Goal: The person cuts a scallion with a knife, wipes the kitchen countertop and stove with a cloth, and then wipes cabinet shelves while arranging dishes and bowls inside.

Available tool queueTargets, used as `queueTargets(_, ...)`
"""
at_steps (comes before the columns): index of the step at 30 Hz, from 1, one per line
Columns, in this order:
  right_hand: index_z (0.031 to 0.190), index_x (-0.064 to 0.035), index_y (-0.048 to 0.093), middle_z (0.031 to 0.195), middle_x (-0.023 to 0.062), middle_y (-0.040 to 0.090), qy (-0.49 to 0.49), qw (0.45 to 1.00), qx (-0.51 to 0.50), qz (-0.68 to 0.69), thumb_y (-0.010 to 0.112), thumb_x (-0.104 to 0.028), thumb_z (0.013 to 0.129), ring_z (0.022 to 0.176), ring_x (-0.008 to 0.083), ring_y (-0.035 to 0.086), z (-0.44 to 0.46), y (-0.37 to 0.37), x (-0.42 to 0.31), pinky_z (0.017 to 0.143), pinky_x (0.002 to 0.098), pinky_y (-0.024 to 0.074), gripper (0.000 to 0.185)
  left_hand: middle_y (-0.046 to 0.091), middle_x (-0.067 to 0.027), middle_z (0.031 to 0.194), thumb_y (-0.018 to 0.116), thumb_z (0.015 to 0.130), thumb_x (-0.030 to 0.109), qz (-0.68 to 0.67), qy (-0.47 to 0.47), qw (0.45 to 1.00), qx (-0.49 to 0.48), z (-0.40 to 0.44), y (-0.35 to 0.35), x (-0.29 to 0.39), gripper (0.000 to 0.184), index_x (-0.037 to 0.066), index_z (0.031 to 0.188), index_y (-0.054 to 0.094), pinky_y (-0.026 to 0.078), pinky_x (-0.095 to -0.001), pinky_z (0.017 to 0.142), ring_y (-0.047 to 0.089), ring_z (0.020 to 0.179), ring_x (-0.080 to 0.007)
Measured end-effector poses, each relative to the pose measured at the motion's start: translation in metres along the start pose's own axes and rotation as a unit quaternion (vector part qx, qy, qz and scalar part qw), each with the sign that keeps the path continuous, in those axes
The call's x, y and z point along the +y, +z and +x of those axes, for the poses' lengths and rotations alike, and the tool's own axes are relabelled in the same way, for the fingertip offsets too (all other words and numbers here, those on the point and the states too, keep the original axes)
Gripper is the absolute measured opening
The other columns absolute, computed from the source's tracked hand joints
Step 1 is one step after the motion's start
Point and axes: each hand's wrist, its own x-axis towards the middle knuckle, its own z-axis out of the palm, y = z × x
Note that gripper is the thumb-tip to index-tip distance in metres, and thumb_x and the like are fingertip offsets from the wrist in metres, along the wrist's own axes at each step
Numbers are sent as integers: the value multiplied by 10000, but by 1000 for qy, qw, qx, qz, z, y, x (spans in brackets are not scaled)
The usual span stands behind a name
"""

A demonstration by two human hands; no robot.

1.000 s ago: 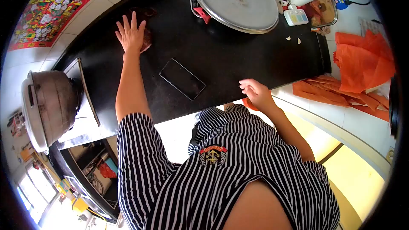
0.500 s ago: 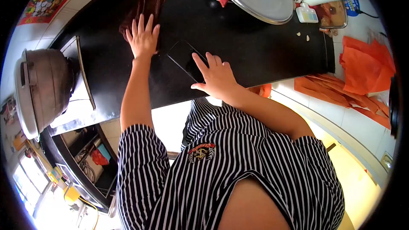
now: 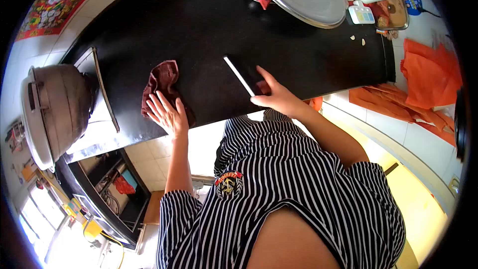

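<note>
Resting left hand [image 3: 173, 118], fingers spread, on crumpled brown cloth [image 3: 165, 75] by tabletop's [image 3: 199, 30] near edge. Holding tilted phone [image 3: 239, 76] in part-curled right hand [image 3: 281, 100], right of cloth; judging by tilt, calling for secure grip.

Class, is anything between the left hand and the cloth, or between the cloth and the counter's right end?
Nothing visible separates left hand and cloth. Toward the counter's right end, the right hand and the phone it holds stand in the way near the front.
</note>
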Motion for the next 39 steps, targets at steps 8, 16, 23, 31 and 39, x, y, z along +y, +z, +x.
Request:
queueTargets(8, 1573, -180, 81, 1364, 250, 482, 90, 978, 124, 145, 716, -242, 802, 1203, 333, 530, -104, -46, -5, 1015, 431, 441, 1001, 356, -94, 1543, 527, 923, 496, -113, 177, 977, 28, 134, 11, 157, 672, 117, 1463, 400, 139, -530, 1177, 284, 1441, -287)
queueTargets(16, 1573, -139, 82, 1300, 217, 526, 10, 958, 222, 180, 710, -235, 757, 1101, 273, 566, -125, -49, 4, 897, 379, 484, 1034, 379, -24, 1531, 521, 931, 488, -166, 389, 905, -50, 42, 2, 287, 588, 198, 1439, 464, 131, -505, 1188, 287, 1432, -223)
queueTargets(23, 1573, -155, 87, 1349, 262, 487, 0, 982, 127, 137, 748, -326, 755, 1188, 317, 540, -80, -41, -19, 948, 414, 462, 1066, 481, -32, 1434, 601, 851, 247, -205, 418, 877, -123, -31, -16, 160, 510, 169, 1352, 547, 218, -516, 1165, 401, 1361, -230)
queueTargets(31, 1573, -184, 86, 1364, 265, 457, -2, 991, 45, 126, 715, -222, 781, 1212, 337, 519, -51, -10, -32, 1000, 432, 438, 1012, 460, -131, 1446, 654, 832, 173, -106, 75, 991, 27, -2, -18, -82, 575, 109, 1370, 461, 169, -564, 1165, 367, 1381, -331)
queueTargets(39, 1572, -196, 59, 1394, 311, 415, 12, 992, 58, 107, 735, -373, 787, 1268, 385, 468, -67, -4, -49, 1040, 486, 416, 1051, 375, -60, 1543, 386, 965, 581, -15, -52, 994, 99, 167, 35, -42, 643, 211, 1492, 391, 149, -553, 1159, 299, 1438, -276)
